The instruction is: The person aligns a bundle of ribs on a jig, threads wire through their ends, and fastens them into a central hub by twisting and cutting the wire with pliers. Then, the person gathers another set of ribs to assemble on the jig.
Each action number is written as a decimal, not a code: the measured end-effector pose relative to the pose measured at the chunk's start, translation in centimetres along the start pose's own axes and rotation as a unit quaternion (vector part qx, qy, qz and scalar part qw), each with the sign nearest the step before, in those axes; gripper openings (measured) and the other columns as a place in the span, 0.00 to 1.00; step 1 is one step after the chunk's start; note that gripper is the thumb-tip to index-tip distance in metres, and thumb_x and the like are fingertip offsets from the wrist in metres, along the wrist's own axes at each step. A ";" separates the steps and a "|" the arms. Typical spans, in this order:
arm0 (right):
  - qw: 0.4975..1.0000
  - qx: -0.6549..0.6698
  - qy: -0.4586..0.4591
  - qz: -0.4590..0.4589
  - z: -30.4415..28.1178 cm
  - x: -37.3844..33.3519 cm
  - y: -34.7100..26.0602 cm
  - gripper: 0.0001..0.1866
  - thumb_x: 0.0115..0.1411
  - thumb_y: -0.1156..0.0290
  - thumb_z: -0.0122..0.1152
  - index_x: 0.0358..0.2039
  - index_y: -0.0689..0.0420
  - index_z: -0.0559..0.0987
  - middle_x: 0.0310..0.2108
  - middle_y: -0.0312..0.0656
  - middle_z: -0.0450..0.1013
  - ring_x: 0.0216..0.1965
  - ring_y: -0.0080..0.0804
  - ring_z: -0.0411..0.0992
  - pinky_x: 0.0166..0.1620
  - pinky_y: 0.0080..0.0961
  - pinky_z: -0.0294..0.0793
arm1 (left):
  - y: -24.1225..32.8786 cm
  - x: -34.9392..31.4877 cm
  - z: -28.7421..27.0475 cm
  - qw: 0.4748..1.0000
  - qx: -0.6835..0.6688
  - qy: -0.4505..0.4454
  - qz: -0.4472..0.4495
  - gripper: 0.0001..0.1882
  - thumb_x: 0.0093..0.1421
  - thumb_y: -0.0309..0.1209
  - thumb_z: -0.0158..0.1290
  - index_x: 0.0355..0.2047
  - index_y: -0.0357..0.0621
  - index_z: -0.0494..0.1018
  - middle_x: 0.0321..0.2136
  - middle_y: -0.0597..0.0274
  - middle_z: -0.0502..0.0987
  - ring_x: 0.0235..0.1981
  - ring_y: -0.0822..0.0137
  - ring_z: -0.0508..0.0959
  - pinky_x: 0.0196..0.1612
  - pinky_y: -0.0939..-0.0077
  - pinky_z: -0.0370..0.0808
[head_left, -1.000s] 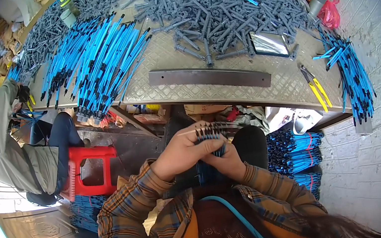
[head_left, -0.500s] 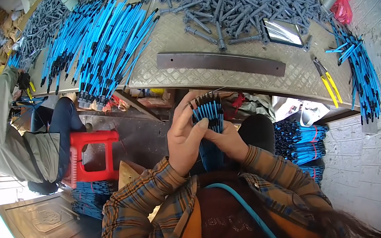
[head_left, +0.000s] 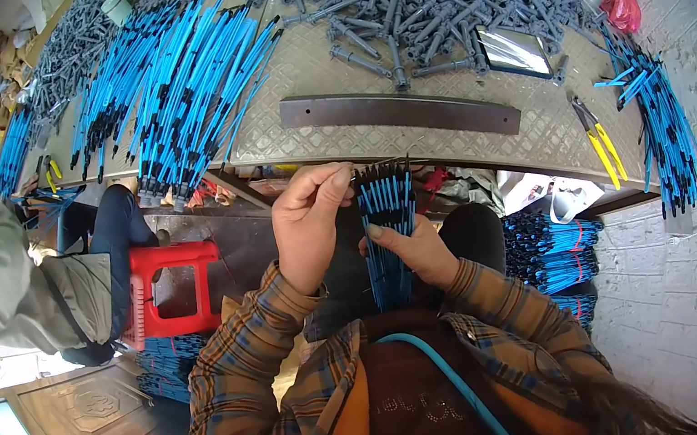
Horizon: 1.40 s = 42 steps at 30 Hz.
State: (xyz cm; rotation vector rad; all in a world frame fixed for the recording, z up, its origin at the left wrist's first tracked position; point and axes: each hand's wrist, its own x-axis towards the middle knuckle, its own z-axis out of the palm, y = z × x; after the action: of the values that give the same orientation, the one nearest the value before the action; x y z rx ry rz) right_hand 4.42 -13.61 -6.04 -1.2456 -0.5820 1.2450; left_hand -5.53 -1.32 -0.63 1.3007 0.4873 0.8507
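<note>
A bundle of thin blue rods with black ends [head_left: 385,196] stands upright over my lap, in front of the table's near edge. My right hand [head_left: 419,253] is wrapped around its side, thumb across the front. Beside the bundle's upper left end is my left hand [head_left: 308,215], raised, its thumb and forefinger pinched together near the black tips. Whatever that pinch may hold is too small to make out. The lower part of the bundle hangs down toward my shirt.
On the table [head_left: 261,135] lie a dark metal bar [head_left: 401,116], yellow-handled pliers [head_left: 599,143], a shiny flat panel [head_left: 515,53], heaped grey plastic plugs [head_left: 424,7] and blue rods [head_left: 197,81]. At left are a red stool [head_left: 182,324] and a seated person [head_left: 38,288].
My left hand has come off the bundle's side and moved up and left, fingers now pinched. My right hand keeps its hold. The person at left has shifted their arm.
</note>
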 end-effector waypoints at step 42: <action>0.999 0.032 -0.006 -0.017 -3.2 -0.5 0.0 0.10 0.58 0.66 0.55 0.33 0.60 0.73 0.28 0.37 0.74 0.29 0.19 0.71 0.32 0.19 0.74 | -3.5 31.2 3.9 0.800 0.547 0.006 0.245 0.12 0.50 0.36 0.55 0.31 0.42 0.77 0.27 0.54 0.77 0.30 0.58 0.78 0.34 0.68 0.72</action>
State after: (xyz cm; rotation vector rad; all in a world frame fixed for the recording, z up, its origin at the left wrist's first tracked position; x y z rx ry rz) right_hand 7.10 -15.27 -6.81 -1.1722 -0.5650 1.2344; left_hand 17.56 20.20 1.34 2.5799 0.7059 1.0333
